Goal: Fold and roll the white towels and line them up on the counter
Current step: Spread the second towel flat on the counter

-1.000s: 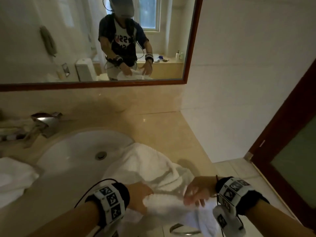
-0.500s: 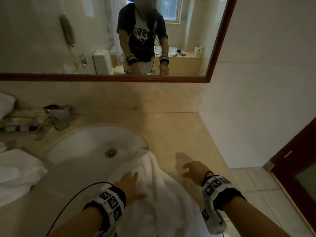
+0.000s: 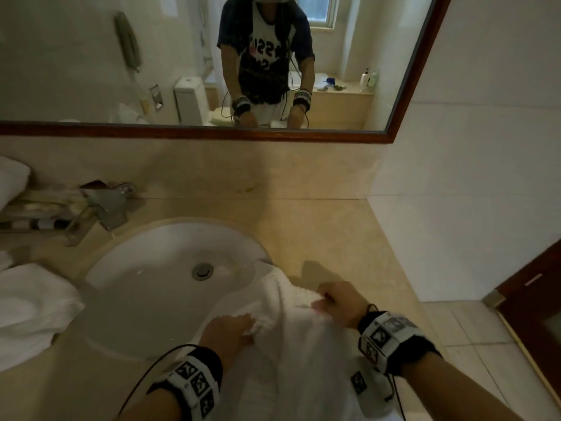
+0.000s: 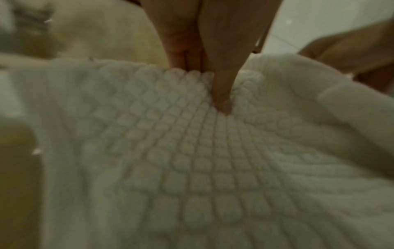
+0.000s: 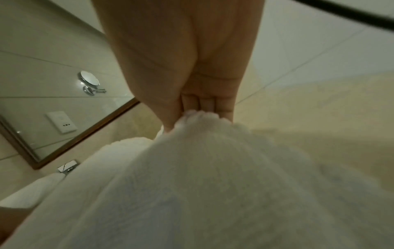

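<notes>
the white towel (image 3: pixel 291 354) lies at the near edge of the marble counter (image 3: pixel 328 226), its far corner spilling over the right rim of the sink basin (image 3: pixel 158 268) and its near end dropping off the counter toward the person. the left hand (image 3: pixel 229 329) pinches a bunch of the waffle-textured cloth, thumb on top and fingers (image 4: pixel 183 55) tucked behind the edge, as the left wrist view shows. the right hand (image 3: pixel 337 302) grasps the towel's far right edge, thumb and curled fingers (image 5: pixel 204 102) closed on a raised fold. taking two points along one edge this way probably serves to lift and spread the cloth flat for folding, so the fold looks barely begun. more white towels (image 3: pixel 30 308) sit heaped at the left of the counter, near the chrome faucet (image 3: pixel 106 205), likely waiting their turn; no rolled towel is visible. the mirror (image 3: pixel 182 56) on the far wall reflects the person bent over the counter.
</notes>
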Action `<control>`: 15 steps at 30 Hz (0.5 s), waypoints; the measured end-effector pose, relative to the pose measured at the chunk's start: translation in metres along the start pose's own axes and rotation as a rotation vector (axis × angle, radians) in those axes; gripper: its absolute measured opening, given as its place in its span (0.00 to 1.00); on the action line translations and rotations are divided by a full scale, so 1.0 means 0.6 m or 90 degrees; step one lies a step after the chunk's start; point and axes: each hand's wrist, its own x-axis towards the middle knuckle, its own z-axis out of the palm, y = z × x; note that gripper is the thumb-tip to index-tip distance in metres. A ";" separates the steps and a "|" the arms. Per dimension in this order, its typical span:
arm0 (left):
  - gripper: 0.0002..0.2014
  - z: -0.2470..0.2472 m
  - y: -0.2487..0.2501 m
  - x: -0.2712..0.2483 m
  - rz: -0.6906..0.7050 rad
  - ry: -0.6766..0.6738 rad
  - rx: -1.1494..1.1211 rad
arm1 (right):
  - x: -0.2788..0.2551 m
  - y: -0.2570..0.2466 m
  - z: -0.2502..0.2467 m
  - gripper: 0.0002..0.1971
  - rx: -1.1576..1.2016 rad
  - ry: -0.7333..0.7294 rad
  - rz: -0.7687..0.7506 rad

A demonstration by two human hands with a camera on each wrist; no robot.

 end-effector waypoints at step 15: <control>0.10 -0.127 0.150 0.242 0.076 -0.117 -0.044 | 0.003 0.229 -0.204 0.23 -0.060 -0.018 0.246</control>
